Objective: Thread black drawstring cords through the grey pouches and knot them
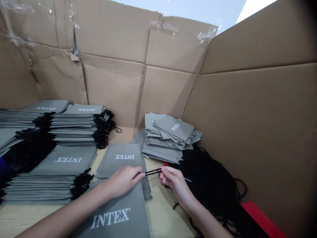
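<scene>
Between my two hands a doubled black cord [153, 171] is stretched short and nearly level. My left hand [128, 178] pinches its left end, above a grey INTEX pouch [119, 215] that lies flat in front of me. Thumb and fingers of my right hand [172, 178] close on the cord's other end. A thin pale rod [188, 179] sticks out behind the right hand; what it belongs to is hidden. Farther forward, another grey INTEX pouch [123, 160] lies on the table.
Stacks of grey pouches with black cords [74, 122] stand at the left, with a nearer stack [66, 160] below. A loose pouch pile [170, 132] sits at the back. Heaped black cords [210, 178] lie right, beside a red object [260, 218]. Cardboard walls [260, 109] enclose the table.
</scene>
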Tool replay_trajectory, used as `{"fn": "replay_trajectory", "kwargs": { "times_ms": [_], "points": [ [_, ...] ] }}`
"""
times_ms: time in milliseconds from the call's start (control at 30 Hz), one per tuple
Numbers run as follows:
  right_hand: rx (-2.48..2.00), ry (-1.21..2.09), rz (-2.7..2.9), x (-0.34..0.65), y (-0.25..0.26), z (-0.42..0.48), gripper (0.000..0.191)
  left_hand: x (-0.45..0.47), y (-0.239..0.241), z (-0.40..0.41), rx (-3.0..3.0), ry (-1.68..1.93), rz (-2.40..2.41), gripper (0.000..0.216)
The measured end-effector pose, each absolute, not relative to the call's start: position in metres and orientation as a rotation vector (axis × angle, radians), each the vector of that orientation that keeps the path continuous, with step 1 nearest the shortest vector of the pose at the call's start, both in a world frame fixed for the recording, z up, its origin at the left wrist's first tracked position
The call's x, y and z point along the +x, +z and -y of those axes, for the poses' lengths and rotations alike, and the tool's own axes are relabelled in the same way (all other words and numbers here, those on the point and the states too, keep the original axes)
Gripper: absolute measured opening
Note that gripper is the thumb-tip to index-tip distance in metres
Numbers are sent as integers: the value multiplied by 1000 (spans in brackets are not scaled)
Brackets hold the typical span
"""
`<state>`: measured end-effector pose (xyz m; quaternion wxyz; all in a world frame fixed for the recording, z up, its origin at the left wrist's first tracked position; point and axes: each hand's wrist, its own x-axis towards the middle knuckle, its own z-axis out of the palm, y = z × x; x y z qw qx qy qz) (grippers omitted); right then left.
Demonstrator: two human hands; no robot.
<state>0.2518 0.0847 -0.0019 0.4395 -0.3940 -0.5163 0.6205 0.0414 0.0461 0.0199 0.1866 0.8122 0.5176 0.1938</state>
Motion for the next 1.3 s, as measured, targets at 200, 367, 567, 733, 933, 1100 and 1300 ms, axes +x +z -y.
{"fn": "replay_trajectory", "kwargs": {
  "times_ms": [200, 367, 567, 733, 933, 1100, 1300],
  "points": [
    [-1009, 1541, 1179, 255, -7, -88, 31, 44, 11, -48, 2400, 412, -1562, 44],
    [-1043, 1464, 1147, 261, -11, -96, 34, 40, 8, -47, 2391, 369, -1554, 42],
    [-1067, 1300, 1165, 273, -3, -109, 38, 27, 10, -45, 2307, 369, -1631, 48],
    [-1067, 1264, 1125, 281, -1, -118, 37, 21, 11, -47, 2271, 398, -1717, 54],
    [-1040, 1245, 1051, 294, 0, -125, 29, 21, 7, -48, 2237, 421, -1742, 58],
    [-1022, 1260, 1025, 301, 3, -128, 19, 24, 1, -47, 2225, 475, -1747, 56],
    [-1053, 1217, 1090, 299, 3, -125, 18, 22, 3, -49, 2182, 490, -1721, 57]
  ]
}}
